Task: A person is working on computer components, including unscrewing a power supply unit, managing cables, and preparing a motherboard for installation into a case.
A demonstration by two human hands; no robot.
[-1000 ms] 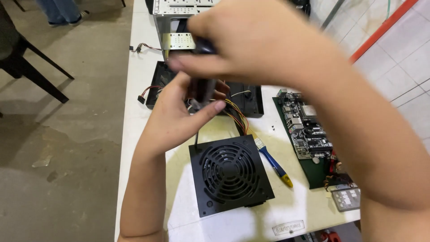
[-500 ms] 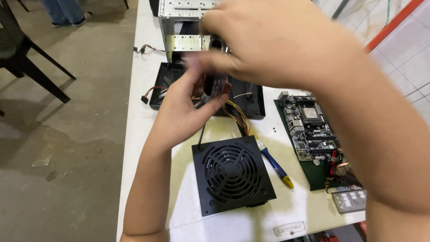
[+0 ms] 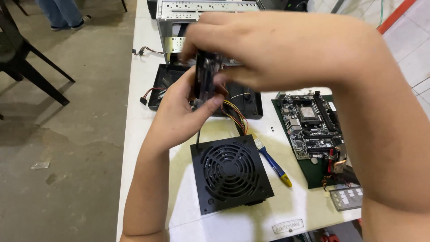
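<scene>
1. The small dark part (image 3: 207, 80) pinched between both hands is blurred and mostly covered by the right hand (image 3: 277, 49)
2. The far side of the metal computer case (image 3: 206, 9) is cut off by the top edge
3. The standing person (image 3: 62, 13) is cropped to legs only
4. The small keypad (image 3: 347, 197) is too small for its keys to be made out

Computer repair workshop: motherboard (image 3: 311, 125); power supply (image 3: 230, 172); case (image 3: 206, 13)

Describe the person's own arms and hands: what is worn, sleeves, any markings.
Both forearms are bare as far as the view shows, no sleeves visible. The left hand and right hand wear no gloves, and no rings, watch or markings can be seen. Fingernails look short.
</scene>
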